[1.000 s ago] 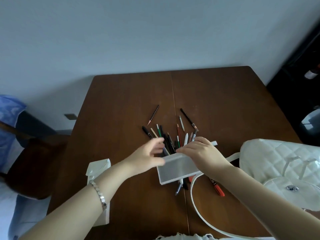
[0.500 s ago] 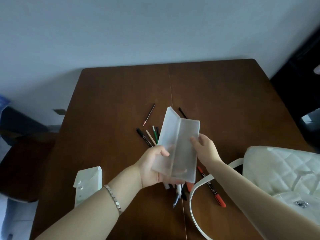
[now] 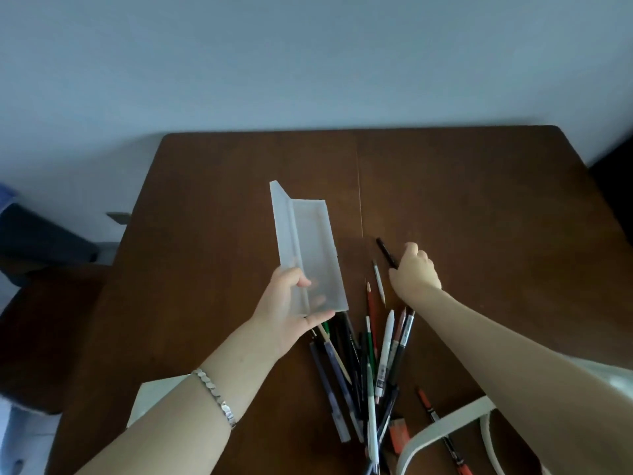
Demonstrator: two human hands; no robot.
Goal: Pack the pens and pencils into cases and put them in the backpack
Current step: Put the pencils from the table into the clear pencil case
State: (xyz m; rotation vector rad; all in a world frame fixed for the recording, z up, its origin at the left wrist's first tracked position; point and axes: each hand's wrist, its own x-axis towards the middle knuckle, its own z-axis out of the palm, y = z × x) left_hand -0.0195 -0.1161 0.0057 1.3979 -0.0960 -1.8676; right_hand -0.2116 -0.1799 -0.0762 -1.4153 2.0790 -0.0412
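My left hand (image 3: 289,311) holds a translucent plastic pencil case (image 3: 305,246) by its near end, lid swung open to the left, above the brown table (image 3: 205,269). To the right of it, my right hand (image 3: 414,272) closes its fingers around a black pen (image 3: 385,250) lying on the table. A pile of several pens and pencils (image 3: 366,368) lies between my forearms. A white backpack strap (image 3: 442,426) curls in at the lower right; the bag's body is mostly hidden behind my right arm.
A second white case (image 3: 150,399) lies at the near left, partly under my left forearm. A red pen (image 3: 440,430) lies by the strap. A dark chair (image 3: 44,323) stands left of the table. The wall is just beyond the far edge.
The right hand has let go of the case and reached right to the black pen. The left hand now holds the open case alone, shifted left. The view has tilted down toward the pens.
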